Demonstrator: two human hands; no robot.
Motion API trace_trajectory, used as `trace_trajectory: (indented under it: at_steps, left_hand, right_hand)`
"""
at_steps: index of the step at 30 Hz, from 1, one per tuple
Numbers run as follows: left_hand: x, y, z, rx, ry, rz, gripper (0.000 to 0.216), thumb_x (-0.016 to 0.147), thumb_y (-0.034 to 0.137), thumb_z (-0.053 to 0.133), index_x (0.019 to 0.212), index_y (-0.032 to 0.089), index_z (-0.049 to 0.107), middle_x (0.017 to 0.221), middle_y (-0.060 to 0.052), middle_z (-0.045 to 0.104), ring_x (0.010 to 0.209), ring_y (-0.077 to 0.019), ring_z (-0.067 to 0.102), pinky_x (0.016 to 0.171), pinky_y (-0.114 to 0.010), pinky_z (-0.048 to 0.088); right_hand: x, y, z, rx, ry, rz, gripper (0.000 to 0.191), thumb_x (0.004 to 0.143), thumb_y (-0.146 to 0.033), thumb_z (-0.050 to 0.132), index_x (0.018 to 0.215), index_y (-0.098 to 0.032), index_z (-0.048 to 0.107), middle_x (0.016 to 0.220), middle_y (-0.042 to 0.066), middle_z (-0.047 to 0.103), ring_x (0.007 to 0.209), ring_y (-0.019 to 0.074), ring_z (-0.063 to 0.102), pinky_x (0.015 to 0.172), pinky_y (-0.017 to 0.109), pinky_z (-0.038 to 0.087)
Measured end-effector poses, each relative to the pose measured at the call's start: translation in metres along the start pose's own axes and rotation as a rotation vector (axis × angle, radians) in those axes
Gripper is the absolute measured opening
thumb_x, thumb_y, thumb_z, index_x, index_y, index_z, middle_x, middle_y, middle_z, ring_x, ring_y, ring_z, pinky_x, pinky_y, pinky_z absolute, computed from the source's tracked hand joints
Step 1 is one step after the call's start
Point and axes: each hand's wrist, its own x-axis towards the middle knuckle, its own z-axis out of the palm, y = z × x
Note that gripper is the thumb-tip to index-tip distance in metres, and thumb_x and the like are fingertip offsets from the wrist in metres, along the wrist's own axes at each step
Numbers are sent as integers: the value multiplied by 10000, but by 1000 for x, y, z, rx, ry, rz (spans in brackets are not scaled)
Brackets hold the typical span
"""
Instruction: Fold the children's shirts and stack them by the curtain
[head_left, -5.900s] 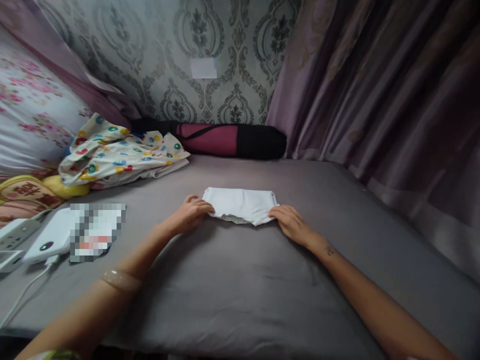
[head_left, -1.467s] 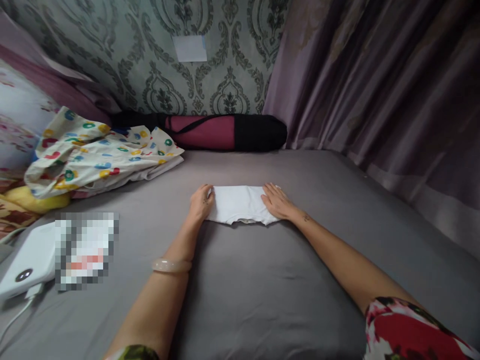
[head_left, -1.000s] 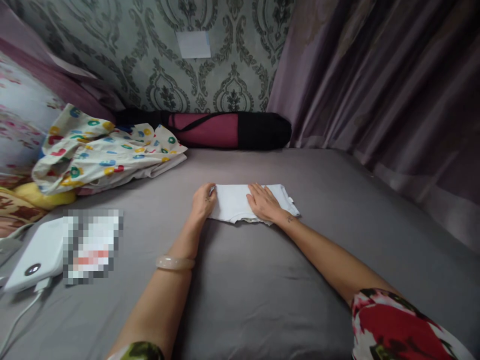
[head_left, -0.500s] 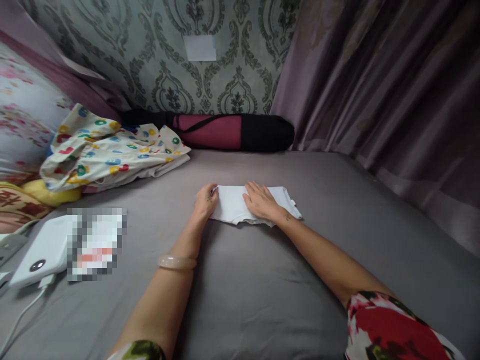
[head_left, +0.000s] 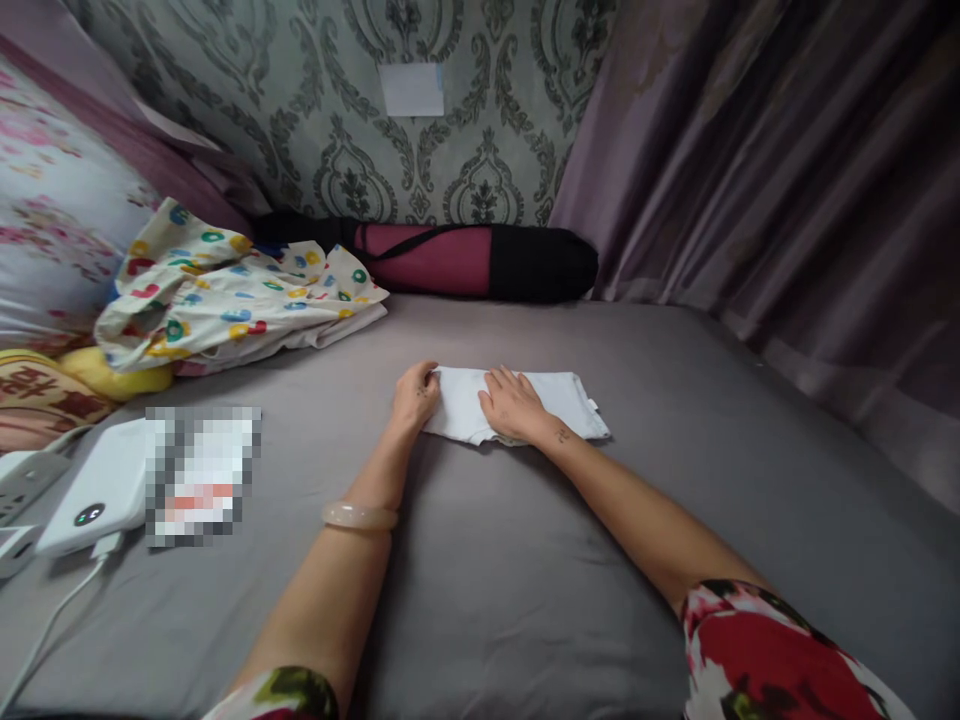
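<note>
A folded white cloth (head_left: pixel 559 400) lies on the grey bed sheet (head_left: pixel 487 580) in the middle of the view. My left hand (head_left: pixel 417 394) rests at the cloth's left end, its fingers curled on the edge. My right hand (head_left: pixel 513 405) lies flat on the cloth's left half with fingers stretched out, pressing it down. The cloth's right half shows beyond my right hand. A pale bangle (head_left: pixel 359 515) sits on my left forearm.
A cream garment with coloured rings (head_left: pixel 232 300) is heaped at the back left. A maroon and black rolled bag (head_left: pixel 480 260) lies against the patterned wall. A white power bank (head_left: pixel 94 490) with a cable lies at the left, a purple curtain (head_left: pixel 787 180) at the right.
My right hand has slid from the cloth's right end leftward onto its middle. The right part of the cloth now lies uncovered. My left hand has stayed at the left edge.
</note>
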Motion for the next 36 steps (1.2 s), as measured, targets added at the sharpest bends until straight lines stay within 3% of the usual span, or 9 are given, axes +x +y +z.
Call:
trace_trajectory:
  at_steps: [5, 10, 14, 18, 23, 30, 36]
  left_hand:
    - [2, -1, -1, -25, 22, -15, 387, 868, 139, 429, 1178, 142, 660, 1179, -106, 692, 1112, -208, 623, 997, -315, 447]
    - [4, -6, 2, -55, 47, -11, 401, 848, 118, 421, 1165, 140, 664, 1169, -105, 696, 1106, -205, 627, 993, -316, 451]
    - [5, -8, 2, -80, 70, -35, 408, 849, 110, 409, 1170, 142, 658, 1168, -104, 696, 1100, -197, 629, 991, -316, 453]
    - [6, -7, 1, -119, 58, -62, 417, 847, 87, 407, 1188, 114, 646, 1198, -130, 678, 1122, -202, 621, 994, -312, 452]
    - [7, -8, 1, -157, 57, -64, 418, 848, 86, 402, 1190, 102, 642, 1196, -136, 678, 1116, -196, 624, 992, -309, 455]
    - [11, -13, 5, -162, 72, -53, 424, 817, 82, 409, 1158, 118, 660, 1178, -132, 687, 1111, -202, 629, 1000, -342, 458]
    - [11, -12, 5, -165, 81, -52, 421, 819, 97, 409, 1157, 120, 660, 1187, -129, 685, 1121, -202, 624, 1003, -339, 459]
  right_hand:
    - [9, -13, -13, 24, -26, -24, 474, 975, -326, 301, 1293, -64, 536, 1419, 192, 482, 1353, 295, 363, 1109, 480, 230]
    - [8, -28, 7, 66, 82, 20, 556, 990, -380, 262, 1406, -51, 425, 1494, 176, 397, 1401, 267, 295, 1152, 451, 134]
    - [7, -30, 19, 60, 79, 31, 581, 979, -382, 287, 1435, -35, 384, 1508, 174, 375, 1410, 261, 279, 1164, 443, 91]
    - [11, -30, 9, 50, 21, 38, 588, 974, -379, 291, 1439, -28, 372, 1514, 194, 353, 1409, 288, 276, 1152, 481, 124]
    - [18, -42, -8, 45, -50, 20, 527, 958, -334, 340, 1351, -10, 473, 1464, 234, 411, 1362, 323, 347, 1114, 501, 209]
    - [22, -57, 19, 100, 83, 48, 599, 992, -406, 257, 1447, -27, 351, 1525, 193, 333, 1423, 286, 247, 1154, 469, 115]
    - [23, -63, 15, 102, 26, 56, 595, 991, -380, 260, 1458, -19, 329, 1539, 202, 297, 1433, 300, 223, 1150, 505, 130]
